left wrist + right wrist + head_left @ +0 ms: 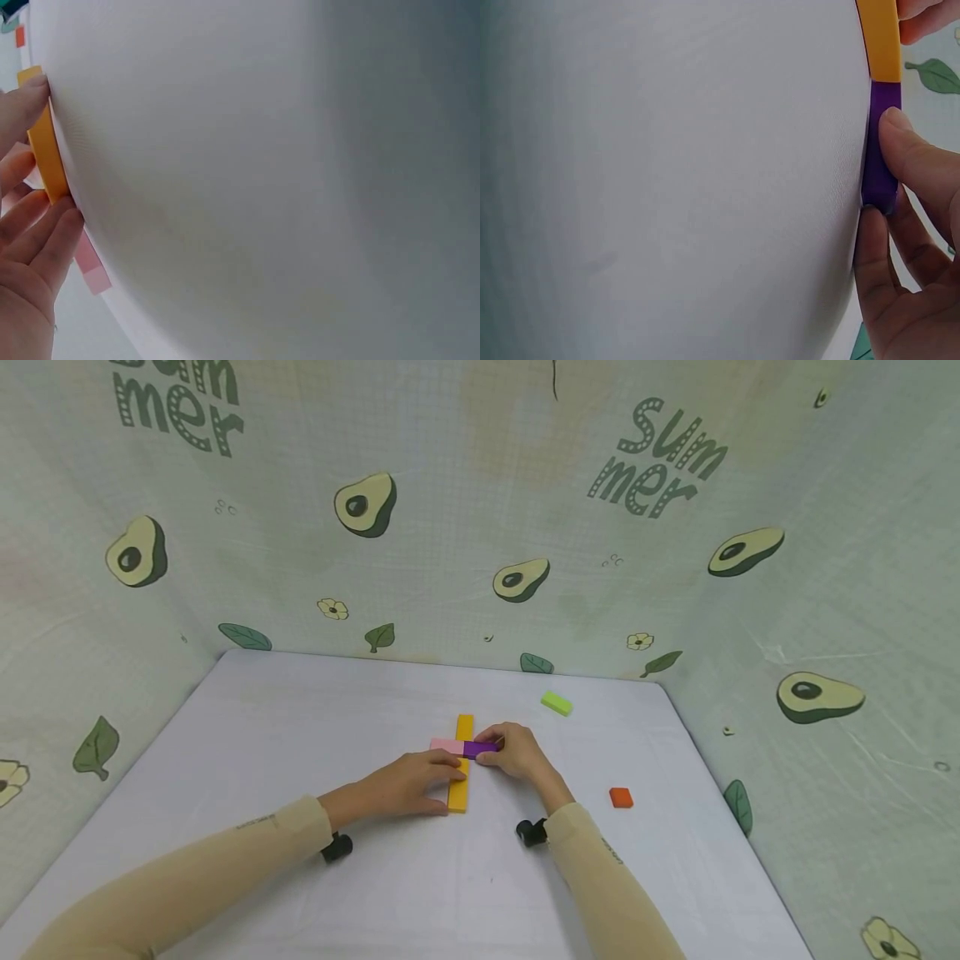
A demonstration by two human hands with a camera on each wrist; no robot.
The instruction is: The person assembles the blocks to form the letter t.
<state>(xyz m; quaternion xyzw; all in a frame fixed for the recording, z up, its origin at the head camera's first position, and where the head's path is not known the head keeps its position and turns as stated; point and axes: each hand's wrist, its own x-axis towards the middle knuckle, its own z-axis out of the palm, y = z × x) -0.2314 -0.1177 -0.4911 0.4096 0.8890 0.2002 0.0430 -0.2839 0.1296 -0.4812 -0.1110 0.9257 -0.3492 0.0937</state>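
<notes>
Several flat blocks form a cross on the table. A yellow block point(458, 795) makes the near arm, a second yellow block point(465, 727) the far arm. Between them lie a pink block point(447, 746) on the left and a purple block point(480, 749) on the right. My left hand point(411, 783) holds the near yellow block point(49, 154), thumb at its near end and fingertips at its far end. From the right, my right hand point(519, 753) pinches the purple block point(883, 142), its thumb along the near side and fingers at the outer end and far side.
A lime green block point(557, 703) lies at the back right of the white table point(315, 710). An orange-red block point(621, 797) sits farther right and nearer. Printed cloth walls point(450, 527) border the table. Black wrist cameras point(531, 832) hang beneath both wrists.
</notes>
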